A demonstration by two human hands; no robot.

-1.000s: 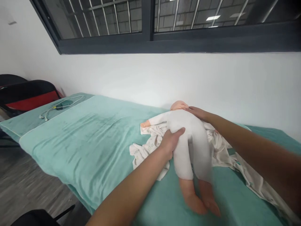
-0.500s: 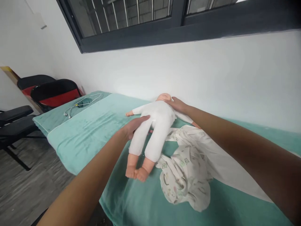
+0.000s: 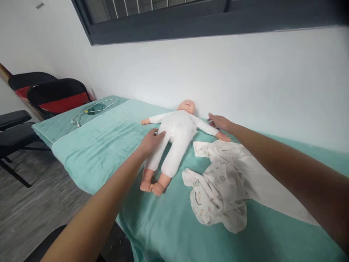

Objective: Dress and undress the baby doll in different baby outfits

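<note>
A baby doll (image 3: pixel 174 134) in a white bodysuit lies on its back on the teal-covered bed (image 3: pixel 109 145), arms spread, head toward the wall. My left hand (image 3: pixel 151 141) rests open against the doll's hip and thigh on its left side. My right hand (image 3: pixel 219 122) hovers open just beyond the doll's outstretched arm, near the wall, with nothing in it. A crumpled white printed baby garment (image 3: pixel 218 185) lies on the bed right of the doll's legs, under my right forearm.
A stethoscope (image 3: pixel 87 111) lies at the far left end of the bed. Black and red folding chairs (image 3: pixel 54 96) stand beyond it, and a black bench (image 3: pixel 13 127) at the left. The white wall runs close behind the bed, below a dark window frame.
The doll was lifted off the garment, carried left and laid flat on the bed. My right hand has come away from its head; my left hand stays at its hip.
</note>
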